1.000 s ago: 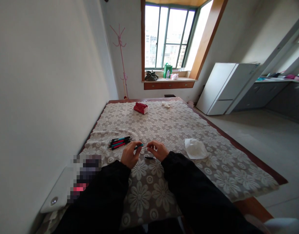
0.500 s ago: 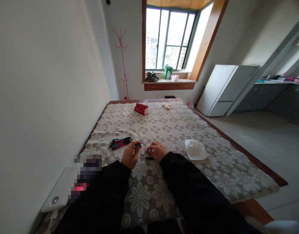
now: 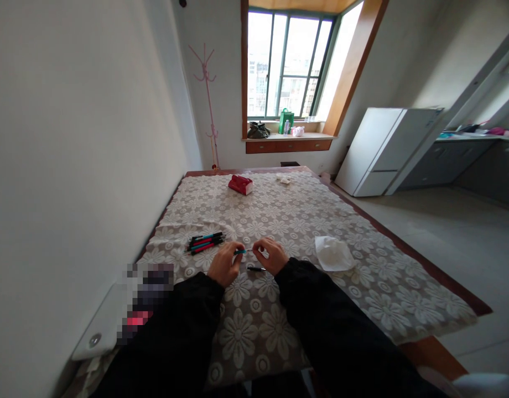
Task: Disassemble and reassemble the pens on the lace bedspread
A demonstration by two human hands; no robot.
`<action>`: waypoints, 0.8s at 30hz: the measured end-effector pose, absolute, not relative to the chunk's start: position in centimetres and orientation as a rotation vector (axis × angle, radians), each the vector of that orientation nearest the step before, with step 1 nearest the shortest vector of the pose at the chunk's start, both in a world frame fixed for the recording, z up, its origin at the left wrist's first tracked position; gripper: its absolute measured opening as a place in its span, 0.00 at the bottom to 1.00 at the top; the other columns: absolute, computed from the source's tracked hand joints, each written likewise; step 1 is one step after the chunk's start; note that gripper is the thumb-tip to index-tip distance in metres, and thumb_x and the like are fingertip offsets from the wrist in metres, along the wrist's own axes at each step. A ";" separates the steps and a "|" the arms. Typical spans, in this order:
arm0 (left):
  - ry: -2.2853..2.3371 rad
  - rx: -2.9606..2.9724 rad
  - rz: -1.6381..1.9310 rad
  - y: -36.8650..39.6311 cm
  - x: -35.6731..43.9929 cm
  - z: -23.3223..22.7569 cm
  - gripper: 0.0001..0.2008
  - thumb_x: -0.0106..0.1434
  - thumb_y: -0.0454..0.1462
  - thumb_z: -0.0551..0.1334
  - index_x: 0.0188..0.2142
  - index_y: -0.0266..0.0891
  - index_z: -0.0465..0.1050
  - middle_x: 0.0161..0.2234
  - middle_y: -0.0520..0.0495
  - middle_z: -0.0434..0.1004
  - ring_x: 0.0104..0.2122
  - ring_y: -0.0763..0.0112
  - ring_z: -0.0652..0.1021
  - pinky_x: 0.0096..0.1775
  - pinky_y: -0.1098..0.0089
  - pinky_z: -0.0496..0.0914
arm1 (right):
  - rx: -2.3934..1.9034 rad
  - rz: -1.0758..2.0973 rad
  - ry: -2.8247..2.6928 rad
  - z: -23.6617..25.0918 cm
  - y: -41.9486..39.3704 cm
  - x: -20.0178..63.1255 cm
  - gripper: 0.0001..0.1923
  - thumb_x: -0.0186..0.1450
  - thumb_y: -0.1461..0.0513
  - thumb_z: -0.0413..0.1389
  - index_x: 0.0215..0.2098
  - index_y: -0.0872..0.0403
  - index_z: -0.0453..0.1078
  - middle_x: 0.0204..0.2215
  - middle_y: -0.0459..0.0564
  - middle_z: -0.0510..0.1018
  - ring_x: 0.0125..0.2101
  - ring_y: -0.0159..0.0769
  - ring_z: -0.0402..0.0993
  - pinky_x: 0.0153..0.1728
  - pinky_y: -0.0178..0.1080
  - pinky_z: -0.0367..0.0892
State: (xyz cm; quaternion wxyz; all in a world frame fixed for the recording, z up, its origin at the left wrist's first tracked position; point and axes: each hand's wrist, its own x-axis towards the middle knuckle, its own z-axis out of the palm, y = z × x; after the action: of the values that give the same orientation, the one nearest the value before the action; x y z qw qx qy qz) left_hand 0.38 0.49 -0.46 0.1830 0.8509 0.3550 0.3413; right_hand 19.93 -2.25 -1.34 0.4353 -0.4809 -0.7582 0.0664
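Observation:
My left hand (image 3: 226, 264) is closed round a teal pen barrel (image 3: 239, 251), its end pointing toward my other hand. A thin pale pen refill (image 3: 249, 250) lies in line with the barrel, and the fingertips of my right hand (image 3: 271, 256) pinch its far end. Whether the refill is partly inside the barrel is too small to tell. Just below my right fingers, a black pen part (image 3: 255, 269) rests on the patterned tablecloth (image 3: 238, 331). Left of my left hand lies a bundle of black, red and teal pens (image 3: 205, 242).
A crumpled white tissue (image 3: 335, 254) lies to the right. Farther back are a red tissue pack (image 3: 240, 185) and a small white item (image 3: 283, 179). A white device (image 3: 97, 326) sits at the near left, beside the wall. A fridge (image 3: 387, 152) stands beyond the table.
My right hand has shifted slightly and more of the refill's line with the barrel shows. The teal barrel now points more toward my right hand. The black pen part is less covered.

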 end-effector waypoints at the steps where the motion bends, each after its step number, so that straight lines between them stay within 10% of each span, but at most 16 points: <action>1: 1.008 2.411 0.951 0.4 0.4 -0.4 0.10 0.61 0.31 0.55 0.42 0.41 0.68 0.37 0.46 0.73 0.40 0.64 0.73 0.44 0.64 0.68 | -1.196 0.172 -1.890 -1.4 -2.3 19.9 0.04 0.61 0.67 0.54 0.31 0.52 0.68 0.26 0.45 0.71 0.30 0.33 0.67 0.35 0.36 0.63; 24: 1.199 2.609 0.674 0.7 0.1 -1.2 0.14 0.65 0.42 0.56 0.47 0.49 0.76 0.44 0.48 0.73 0.44 0.64 0.70 0.48 0.64 0.65 | -1.972 0.164 -1.822 -2.0 -0.4 25.5 0.10 0.61 0.67 0.53 0.33 0.51 0.76 0.37 0.49 0.76 0.40 0.38 0.71 0.41 0.36 0.61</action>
State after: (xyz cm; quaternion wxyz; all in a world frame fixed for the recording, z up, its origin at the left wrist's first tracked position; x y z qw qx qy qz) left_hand 0.06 0.69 -1.24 0.0960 0.8805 0.4048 0.2273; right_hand 25.49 -0.41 -2.03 0.2239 -0.7144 -0.6603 0.0592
